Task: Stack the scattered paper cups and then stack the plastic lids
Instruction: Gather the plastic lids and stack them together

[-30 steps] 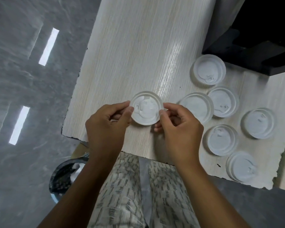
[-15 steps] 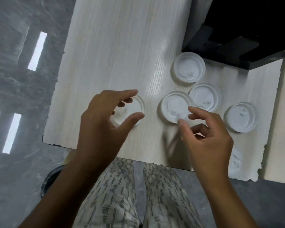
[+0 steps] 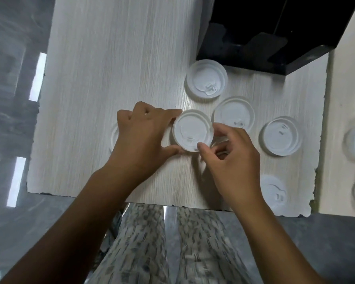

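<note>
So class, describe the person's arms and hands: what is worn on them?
Both forearms are bare, with no sleeves in view. The left hand and right hand wear no gloves, rings, watch or bands that show. Below them, light patterned trousers with grey marks.

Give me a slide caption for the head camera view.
Both hands, left hand and right hand, pinch one white lid among others scattered on the pale table.

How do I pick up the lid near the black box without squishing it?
Pinch the far lid by its thin outer rim, reaching down from above with fingers on opposite edges. It lies flat on the table, apart from the other lids, so its rim seems free all round.
</note>
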